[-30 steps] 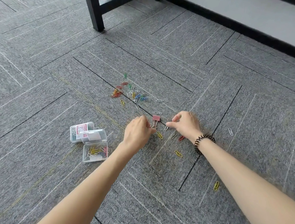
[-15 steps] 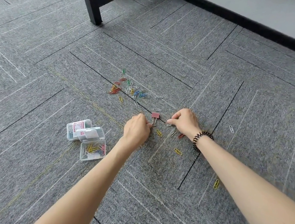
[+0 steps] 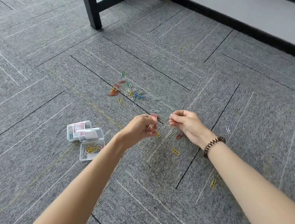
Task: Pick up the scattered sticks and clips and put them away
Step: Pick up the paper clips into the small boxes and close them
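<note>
Mid-frame, the left hand (image 3: pixel 139 127) is gripping a bunch of wire paper clips (image 3: pixel 149 128) beside a pink binder clip (image 3: pixel 154 116). The right hand (image 3: pixel 187 125) is curling its fingers; I cannot tell what they hold. More coloured clips (image 3: pixel 128 92) are lying scattered on the grey carpet (image 3: pixel 167 62) above.

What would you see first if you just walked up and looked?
A bright heap of coloured paper clips lies on the grey carpet, just beyond two hands. The left hand grips a few clips and the right hand pinches a green clip; small clear boxes sit to the left.
</note>
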Demonstrator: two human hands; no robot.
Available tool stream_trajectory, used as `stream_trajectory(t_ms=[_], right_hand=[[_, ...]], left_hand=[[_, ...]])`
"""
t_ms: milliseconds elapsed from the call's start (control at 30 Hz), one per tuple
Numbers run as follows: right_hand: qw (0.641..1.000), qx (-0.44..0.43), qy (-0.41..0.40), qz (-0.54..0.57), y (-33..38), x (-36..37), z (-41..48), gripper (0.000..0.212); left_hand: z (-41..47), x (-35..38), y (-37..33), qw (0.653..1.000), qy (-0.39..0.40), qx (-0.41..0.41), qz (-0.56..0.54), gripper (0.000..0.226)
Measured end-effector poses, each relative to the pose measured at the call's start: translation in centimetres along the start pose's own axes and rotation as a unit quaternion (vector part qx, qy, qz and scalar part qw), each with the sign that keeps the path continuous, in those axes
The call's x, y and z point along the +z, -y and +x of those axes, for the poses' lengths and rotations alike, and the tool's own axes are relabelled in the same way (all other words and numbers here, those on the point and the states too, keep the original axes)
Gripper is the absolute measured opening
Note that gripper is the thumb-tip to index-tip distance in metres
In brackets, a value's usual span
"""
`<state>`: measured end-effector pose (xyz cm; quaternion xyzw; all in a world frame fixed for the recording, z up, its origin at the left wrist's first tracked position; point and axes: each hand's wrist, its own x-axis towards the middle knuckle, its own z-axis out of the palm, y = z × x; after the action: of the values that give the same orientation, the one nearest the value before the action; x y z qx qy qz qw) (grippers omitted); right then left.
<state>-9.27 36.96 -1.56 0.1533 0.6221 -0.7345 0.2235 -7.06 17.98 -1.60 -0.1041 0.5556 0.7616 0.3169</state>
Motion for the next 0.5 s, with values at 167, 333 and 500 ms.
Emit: stream_trajectory(t_ms=[167, 333, 500], right_hand=[[0.995, 0.048, 0.045, 0.074, 0.3, -0.6, -0.4, 0.019], [0.961, 0.008, -0.049, -0.272, -0.2, 0.2, 0.6, 0.018], [0.854, -0.056, -0.1, -0.508, -1.2, 0.7, 0.5, 0.027]], left_hand=[[0.2, 0.2, 0.4, 0.999, -0.003, 0.009, 0.048, 0.013], [0.8, 0.5, 1.9, 0.903, -0.121, 0.115, 0.395, 0.013], [1.3, 0.7, 2.4, 0.773, -0.132, 0.151, 0.601, 0.022]])
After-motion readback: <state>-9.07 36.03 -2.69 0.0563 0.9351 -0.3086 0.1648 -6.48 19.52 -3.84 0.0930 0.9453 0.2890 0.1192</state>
